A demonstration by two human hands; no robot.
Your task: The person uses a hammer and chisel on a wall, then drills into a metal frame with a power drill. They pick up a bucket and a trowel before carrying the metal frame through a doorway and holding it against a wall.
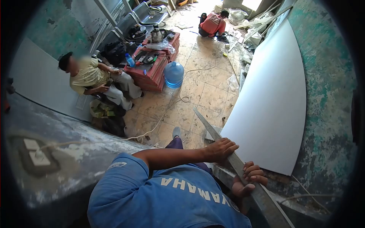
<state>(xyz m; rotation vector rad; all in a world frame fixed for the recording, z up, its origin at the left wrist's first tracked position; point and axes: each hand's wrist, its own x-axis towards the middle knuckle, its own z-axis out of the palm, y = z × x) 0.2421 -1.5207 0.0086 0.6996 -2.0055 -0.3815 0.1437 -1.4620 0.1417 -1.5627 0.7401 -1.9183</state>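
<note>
A long grey metal channel [237, 164] runs slantwise from the floor side of the view down past my right side, and it leaves the frame at the bottom. My left hand [221, 149] is closed over its upper part, the arm stretched across my body. Lower down, my right hand [249, 180] grips the same channel, with its fingers curled at the right edge and the thumb below. The channel's near end lies outside the view. My blue shirt [182, 190] fills the lower middle.
A large white panel [270, 98] leans against the right wall. To the left, a person [91, 78] sits beside a red chest [152, 72] covered with tools. A blue water jug [174, 74] and a white cable [163, 116] are on the floor. Another person [213, 24] crouches far back.
</note>
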